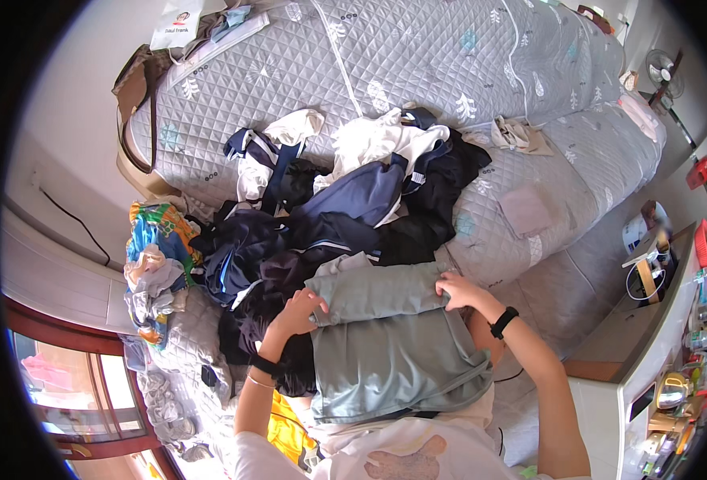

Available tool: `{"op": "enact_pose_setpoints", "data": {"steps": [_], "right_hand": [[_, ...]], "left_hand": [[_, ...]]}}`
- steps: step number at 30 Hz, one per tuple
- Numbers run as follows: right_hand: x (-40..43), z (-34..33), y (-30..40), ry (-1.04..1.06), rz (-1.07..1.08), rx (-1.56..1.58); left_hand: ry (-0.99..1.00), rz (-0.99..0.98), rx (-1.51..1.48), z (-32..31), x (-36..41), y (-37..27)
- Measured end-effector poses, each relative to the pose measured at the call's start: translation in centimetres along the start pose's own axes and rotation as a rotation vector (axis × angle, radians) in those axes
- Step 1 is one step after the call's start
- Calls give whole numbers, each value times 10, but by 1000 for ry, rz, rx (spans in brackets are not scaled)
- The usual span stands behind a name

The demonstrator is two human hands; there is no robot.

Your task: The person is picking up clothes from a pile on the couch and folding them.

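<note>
A grey-green cloth garment (389, 360) lies across the person's lap, its far part folded over into a thick band. My left hand (298, 311) grips the left end of that band, with the thumb on top. At the band's right end, my right hand (462, 291) holds the fold between thumb and fingers. Just beyond the garment is a heap of dark clothes (239, 246), with a blue-grey garment (353, 195) and a white garment (383, 138) on it. Both wrists wear black bands.
The heap rests on a grey quilted bedcover (413, 66). A folded pinkish cloth (525, 211) and a beige cloth (518, 135) lie to the right. A brown bag (137, 90) stands at the upper left. Colourful clothes (158, 252) are piled at the left; a cluttered white cabinet (605, 408) stands right.
</note>
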State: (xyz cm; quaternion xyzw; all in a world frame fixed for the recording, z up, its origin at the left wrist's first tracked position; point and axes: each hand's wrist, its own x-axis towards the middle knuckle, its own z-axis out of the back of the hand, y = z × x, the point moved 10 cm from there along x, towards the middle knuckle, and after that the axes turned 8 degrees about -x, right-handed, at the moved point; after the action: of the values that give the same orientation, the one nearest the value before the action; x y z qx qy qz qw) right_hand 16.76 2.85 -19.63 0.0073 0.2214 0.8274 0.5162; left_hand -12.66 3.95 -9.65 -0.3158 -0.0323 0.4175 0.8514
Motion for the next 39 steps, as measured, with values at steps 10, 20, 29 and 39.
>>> {"op": "enact_pose_setpoints", "data": {"steps": [10, 20, 29, 39], "right_hand": [[55, 25, -6, 88, -149, 174], [66, -21, -105, -67, -529, 46], [46, 9, -101, -176, -416, 154], [35, 18, -75, -142, -444, 159]], "left_hand": [[-153, 23, -313, 17, 52, 58], [-220, 156, -380, 26, 53, 71], [-275, 223, -328, 46, 44, 84], [-479, 178, -228, 65, 15, 59]]}}
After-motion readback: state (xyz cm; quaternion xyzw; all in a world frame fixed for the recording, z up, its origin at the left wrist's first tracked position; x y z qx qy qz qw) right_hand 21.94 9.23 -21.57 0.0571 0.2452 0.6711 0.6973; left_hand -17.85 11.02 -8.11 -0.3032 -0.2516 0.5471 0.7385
